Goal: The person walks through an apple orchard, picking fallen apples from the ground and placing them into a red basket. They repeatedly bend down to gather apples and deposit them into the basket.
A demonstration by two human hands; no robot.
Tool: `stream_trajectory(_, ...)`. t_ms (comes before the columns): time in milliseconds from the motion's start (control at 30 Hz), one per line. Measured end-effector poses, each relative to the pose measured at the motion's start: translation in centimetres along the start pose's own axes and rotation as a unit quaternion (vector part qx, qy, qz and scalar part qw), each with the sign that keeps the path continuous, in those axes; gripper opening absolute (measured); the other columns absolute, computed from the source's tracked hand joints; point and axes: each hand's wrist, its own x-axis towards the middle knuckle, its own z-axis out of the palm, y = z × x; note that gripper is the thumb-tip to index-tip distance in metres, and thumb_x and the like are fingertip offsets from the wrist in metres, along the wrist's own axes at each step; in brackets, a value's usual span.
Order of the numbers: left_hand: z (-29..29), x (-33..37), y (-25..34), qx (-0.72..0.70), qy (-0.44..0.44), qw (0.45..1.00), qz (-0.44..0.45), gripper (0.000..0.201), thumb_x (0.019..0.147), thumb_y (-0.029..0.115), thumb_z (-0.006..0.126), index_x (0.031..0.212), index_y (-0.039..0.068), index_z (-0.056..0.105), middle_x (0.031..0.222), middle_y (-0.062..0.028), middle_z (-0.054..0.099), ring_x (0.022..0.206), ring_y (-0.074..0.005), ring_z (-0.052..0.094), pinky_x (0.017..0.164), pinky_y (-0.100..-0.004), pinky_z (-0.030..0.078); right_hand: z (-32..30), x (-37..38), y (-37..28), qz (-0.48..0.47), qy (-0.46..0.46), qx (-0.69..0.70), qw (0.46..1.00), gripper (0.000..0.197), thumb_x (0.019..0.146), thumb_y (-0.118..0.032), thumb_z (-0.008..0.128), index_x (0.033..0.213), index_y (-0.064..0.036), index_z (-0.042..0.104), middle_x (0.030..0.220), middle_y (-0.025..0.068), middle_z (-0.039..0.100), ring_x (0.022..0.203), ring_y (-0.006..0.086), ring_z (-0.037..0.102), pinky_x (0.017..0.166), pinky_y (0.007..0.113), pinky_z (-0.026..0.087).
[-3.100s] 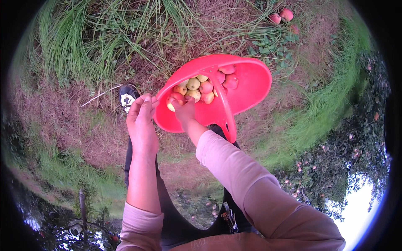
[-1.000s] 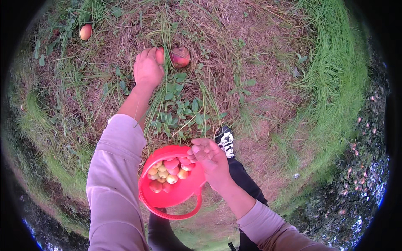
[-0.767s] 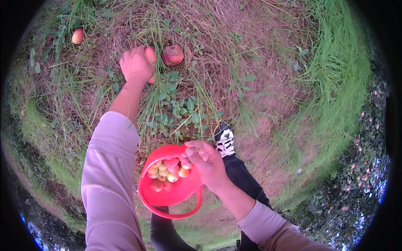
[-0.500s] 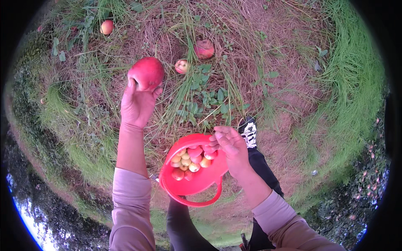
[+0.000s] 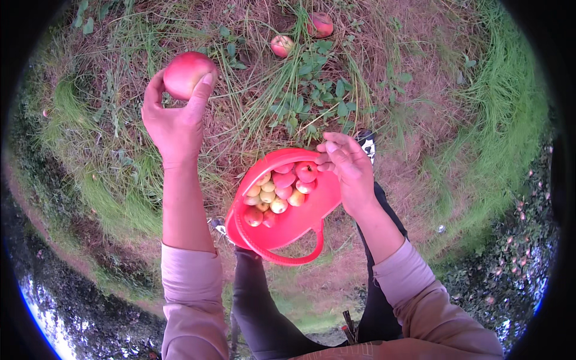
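My left hand [image 5: 177,123] is raised over the grass and grips a large red apple [image 5: 187,75] between thumb and fingers. To the right, my right hand [image 5: 354,174] hovers by the right rim of a red plastic basket [image 5: 288,231]. Its fingers are loosely bent and apart, and I see nothing in them. Several red and yellow apples [image 5: 284,190] lie inside the basket, bunched toward its far side. The basket's handle [image 5: 288,260] hangs down on the near side.
Two red apples lie in the grass ahead, one blotched [image 5: 320,25] and one smaller [image 5: 281,45]. Leafy weeds [image 5: 318,90] grow beyond the basket. My dark-trousered legs [image 5: 270,309] stand below it. Tall green grass [image 5: 510,108] is at the right, with fruit-bearing foliage [image 5: 510,258] nearby.
The apple in my left hand has turned, and the hand has moved up and left in the picture. The basket, my right hand and the apples on the ground appear higher as the view shifts.
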Motion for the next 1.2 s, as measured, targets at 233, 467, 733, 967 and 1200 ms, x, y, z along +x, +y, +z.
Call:
stream_trajectory(233, -4.4, -7.6, 1.4, -0.173, -0.208, 0.956, -0.116, 0.068, 0.076, 0.03, 0.094, 0.126, -0.005, 0.064, 0.116, -0.0155, 0.072, 0.107, -0.0222, 0.069, 0.1, -0.0365, 0.052, 2.6, -1.4, 0.2, 0.074, -0.033, 0.003, 0.997, 0.037, 0.105, -0.028, 0.063, 0.133, -0.004, 0.06, 0.119, 0.0097, 0.068, 0.094, 0.0174, 0.07, 0.086, 0.035, 0.058)
stream_trajectory(467, -0.6, -22.4, 0.0, -0.187, -0.352, 0.861, -0.317, 0.072, 0.078, 0.006, 0.088, 0.138, -0.004, 0.048, 0.124, -0.0138, 0.066, 0.112, -0.0204, 0.067, 0.095, -0.0359, 0.059, -0.1, -2.0, 4.2, 0.161, -0.12, -0.291, 0.935, 0.072, 0.1, -0.054, 0.062, 0.144, 0.0029, 0.051, 0.135, 0.0213, 0.063, 0.121, 0.0321, 0.066, 0.1, 0.041, 0.054)
stream_trajectory(733, 7.7, -31.7, -7.8, 0.018, -0.367, 0.868, -0.334, 0.08, 0.072, 0.015, 0.087, 0.14, 0.001, 0.046, 0.133, -0.0208, 0.061, 0.123, -0.0358, 0.061, 0.107, -0.0424, 0.05, -1.5, -0.5, 2.7, 0.044, 0.04, -0.25, 0.966, 0.041, 0.103, -0.029, 0.068, 0.13, 0.0008, 0.061, 0.126, 0.0128, 0.068, 0.108, 0.018, 0.068, 0.093, 0.032, 0.053)
stream_trajectory(967, 13.1, -31.1, -9.3, 0.13, -0.262, 0.932, -0.211, 0.083, 0.075, 0.017, 0.086, 0.146, 0.006, 0.045, 0.138, -0.0182, 0.054, 0.128, -0.0402, 0.055, 0.112, -0.0455, 0.046, -2.3, 0.1, 1.3, 0.026, 0.075, -0.164, 0.983, 0.034, 0.102, -0.025, 0.068, 0.125, 0.0001, 0.063, 0.116, 0.0096, 0.07, 0.096, 0.0147, 0.069, 0.087, 0.03, 0.055)
stream_trajectory(1200, 13.4, -29.3, -8.3, 0.201, -0.348, 0.88, -0.254, 0.086, 0.083, 0.035, 0.081, 0.153, 0.008, 0.039, 0.156, -0.0173, 0.04, 0.138, -0.0379, 0.048, 0.108, -0.0536, 0.045, -2.2, 0.4, 0.3, 0.034, 0.049, -0.11, 0.992, 0.03, 0.101, -0.019, 0.07, 0.123, 0.0003, 0.062, 0.111, 0.0052, 0.068, 0.097, 0.0123, 0.066, 0.09, 0.029, 0.054)
